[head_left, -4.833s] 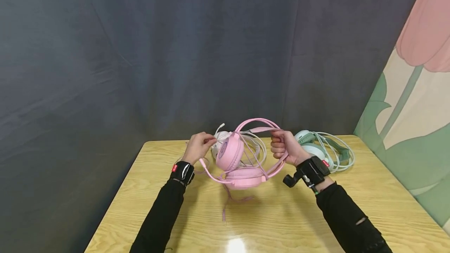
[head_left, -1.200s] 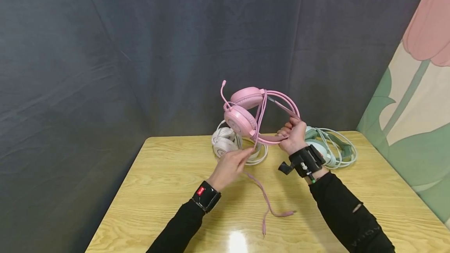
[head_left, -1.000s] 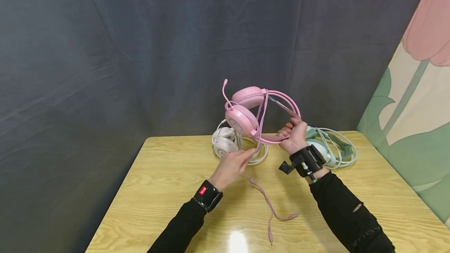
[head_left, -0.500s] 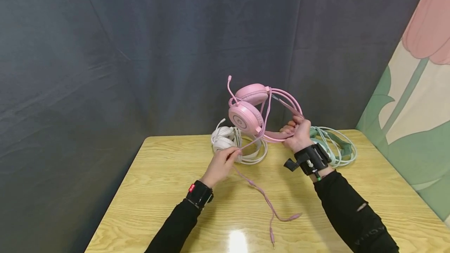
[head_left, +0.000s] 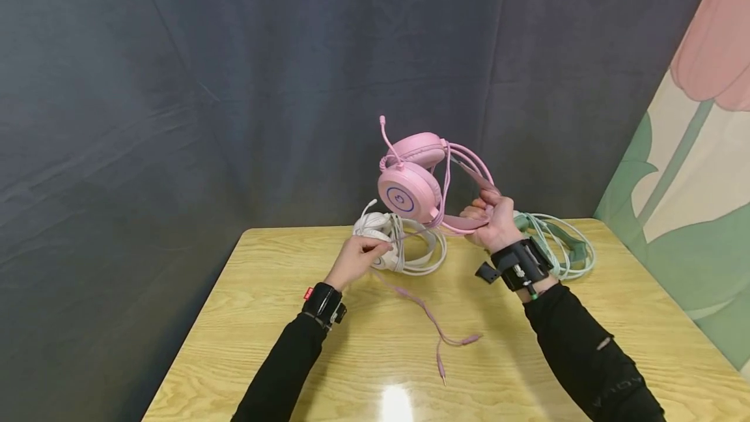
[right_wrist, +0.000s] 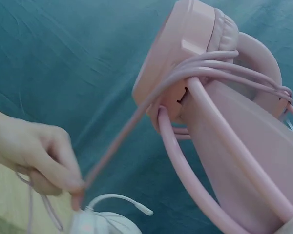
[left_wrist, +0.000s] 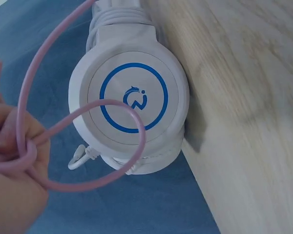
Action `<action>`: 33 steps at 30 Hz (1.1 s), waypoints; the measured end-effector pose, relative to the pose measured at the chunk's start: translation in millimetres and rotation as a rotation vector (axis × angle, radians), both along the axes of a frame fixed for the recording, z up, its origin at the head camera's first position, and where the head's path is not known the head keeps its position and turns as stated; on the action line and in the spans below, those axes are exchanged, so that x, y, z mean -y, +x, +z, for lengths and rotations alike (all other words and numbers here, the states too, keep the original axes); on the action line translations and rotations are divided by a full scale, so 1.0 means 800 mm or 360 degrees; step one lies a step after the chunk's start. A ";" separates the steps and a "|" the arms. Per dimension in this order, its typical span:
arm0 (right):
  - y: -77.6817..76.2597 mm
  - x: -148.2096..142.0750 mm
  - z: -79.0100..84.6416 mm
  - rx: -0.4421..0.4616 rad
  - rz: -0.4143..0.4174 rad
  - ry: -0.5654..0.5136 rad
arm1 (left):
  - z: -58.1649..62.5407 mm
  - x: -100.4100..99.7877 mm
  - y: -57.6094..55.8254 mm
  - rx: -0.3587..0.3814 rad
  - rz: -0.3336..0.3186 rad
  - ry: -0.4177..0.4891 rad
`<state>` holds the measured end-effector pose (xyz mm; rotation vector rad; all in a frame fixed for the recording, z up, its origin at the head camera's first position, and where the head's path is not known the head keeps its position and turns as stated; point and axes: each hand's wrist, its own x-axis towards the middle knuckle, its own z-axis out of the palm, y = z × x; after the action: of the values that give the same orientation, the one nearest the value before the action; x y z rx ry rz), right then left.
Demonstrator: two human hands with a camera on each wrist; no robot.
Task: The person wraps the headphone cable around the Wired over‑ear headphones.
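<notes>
A pink headset with a boom microphone is held above the back of the table, its ear cups towards the left. My right hand grips its headband. Between thumb and fingers, my left hand pinches the pink cable, which runs taut from the headset. Several turns of that cable wrap the cups and headband in the right wrist view. In the left wrist view a loop of cable crosses itself at the fingers. The cable's forked tail with two plugs hangs below.
A white headset with its cable wound up lies at the table's back edge, behind my left hand. To the right, a green headset with coiled cable lies partly behind my right hand. A dark curtain hangs behind the wooden table.
Earlier the pink headset was lower, with its cups nearer me; it has risen and turned. Over the last second my left hand has moved left, drawing the cable out from the headset.
</notes>
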<state>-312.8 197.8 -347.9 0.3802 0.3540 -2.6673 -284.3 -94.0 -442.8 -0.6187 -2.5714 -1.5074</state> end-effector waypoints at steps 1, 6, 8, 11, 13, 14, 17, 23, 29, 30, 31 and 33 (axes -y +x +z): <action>0.001 0.002 -0.001 0.0001 0.0026 0.0000 | 0.000 -0.002 -0.001 -0.0008 0.0004 -0.0010; 0.005 0.011 -0.008 -0.0044 0.0155 0.0031 | 0.007 -0.009 -0.006 -0.0038 0.0072 -0.0033; 0.004 0.009 -0.010 -0.0090 0.0227 0.0043 | 0.012 -0.007 -0.010 -0.0071 0.0097 -0.0062; 0.001 0.002 -0.012 -0.0190 0.0367 0.0092 | 0.019 0.003 -0.020 -0.0120 0.0079 -0.0149; -0.001 -0.003 -0.012 -0.0273 0.0476 0.0129 | 0.024 0.009 -0.026 -0.0116 0.0022 -0.0228; -0.002 -0.005 -0.012 -0.0308 0.0528 0.0151 | 0.027 0.012 -0.029 -0.0113 -0.0012 -0.0267; -0.005 -0.011 -0.011 -0.0410 0.0626 0.0190 | 0.035 0.019 -0.037 -0.0077 -0.0106 -0.0359; -0.012 -0.020 -0.010 -0.0579 0.0749 0.0223 | 0.056 0.030 -0.051 0.0005 -0.0118 -0.0395; -0.018 -0.026 -0.012 -0.0743 0.0850 0.0251 | 0.071 0.034 -0.057 0.0055 -0.0185 -0.0422; -0.018 -0.027 -0.012 -0.0771 0.0880 0.0245 | 0.073 0.033 -0.057 0.0052 -0.0225 -0.0449; -0.019 -0.027 -0.013 -0.0804 0.0907 0.0245 | 0.076 0.032 -0.057 0.0045 -0.0265 -0.0482; -0.019 -0.027 -0.015 -0.0873 0.0957 0.0287 | 0.082 0.029 -0.056 0.0031 -0.0297 -0.0544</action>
<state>-327.7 219.3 -359.7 -0.3732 0.7406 -2.1023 -329.1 -117.1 -377.5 -0.9063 -2.8814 -1.1242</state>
